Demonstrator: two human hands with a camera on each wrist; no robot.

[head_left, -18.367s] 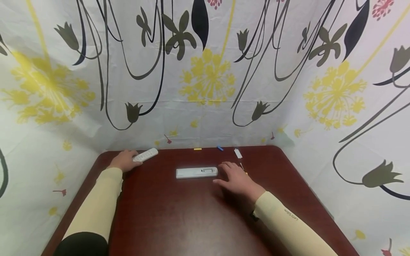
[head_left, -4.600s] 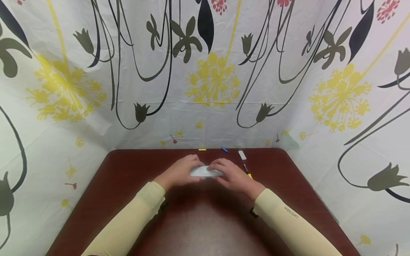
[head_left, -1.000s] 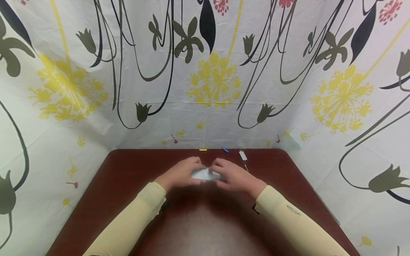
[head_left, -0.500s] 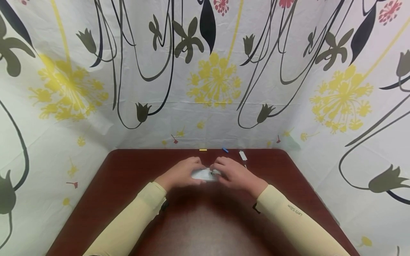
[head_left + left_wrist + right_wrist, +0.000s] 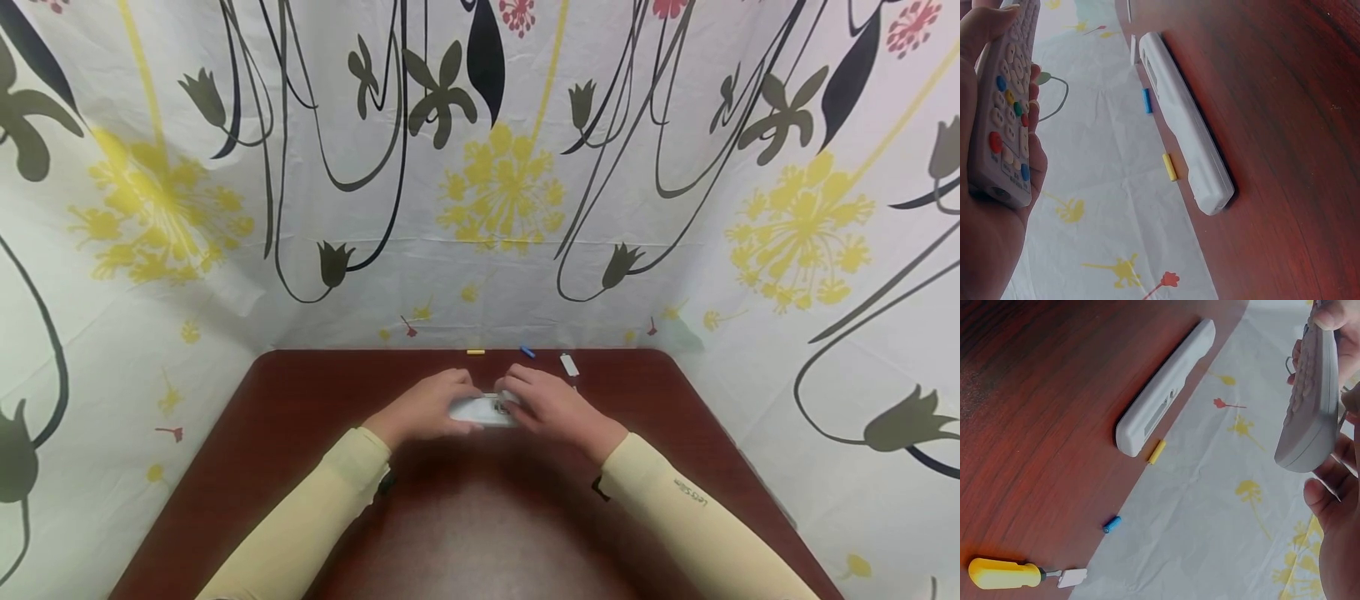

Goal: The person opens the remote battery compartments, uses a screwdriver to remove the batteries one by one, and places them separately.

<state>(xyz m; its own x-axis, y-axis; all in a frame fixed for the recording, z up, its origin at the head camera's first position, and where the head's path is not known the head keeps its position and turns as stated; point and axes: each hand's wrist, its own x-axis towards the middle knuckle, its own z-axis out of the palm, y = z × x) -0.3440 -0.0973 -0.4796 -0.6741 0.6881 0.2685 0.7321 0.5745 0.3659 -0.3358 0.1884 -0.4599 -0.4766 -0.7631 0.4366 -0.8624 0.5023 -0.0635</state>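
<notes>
My left hand (image 5: 429, 404) grips a white remote control (image 5: 472, 410) at its left end, back side up and raised off the table. In the left wrist view the button side of this remote (image 5: 1009, 119) shows, with the thumb on its edge. An opened battery compartment (image 5: 500, 407) is visible on its back. My right hand (image 5: 557, 408) is at the other end, its bent fingers appearing to pinch the small battery cover, mostly hidden by the fingers. A second white remote (image 5: 1163, 390) lies on the table below, hidden by the hands in the head view.
Along the table's far edge lie a yellow battery (image 5: 476, 352), a blue battery (image 5: 528, 352) and a white cover (image 5: 569, 364). A yellow-handled screwdriver (image 5: 1007, 574) lies beside that cover. Patterned fabric (image 5: 360, 208) hangs behind the dark red table (image 5: 480, 533).
Both hands came together around one remote, the left from the table's far left. Over the last second the right fingers shifted slightly, and the battery compartment came into view.
</notes>
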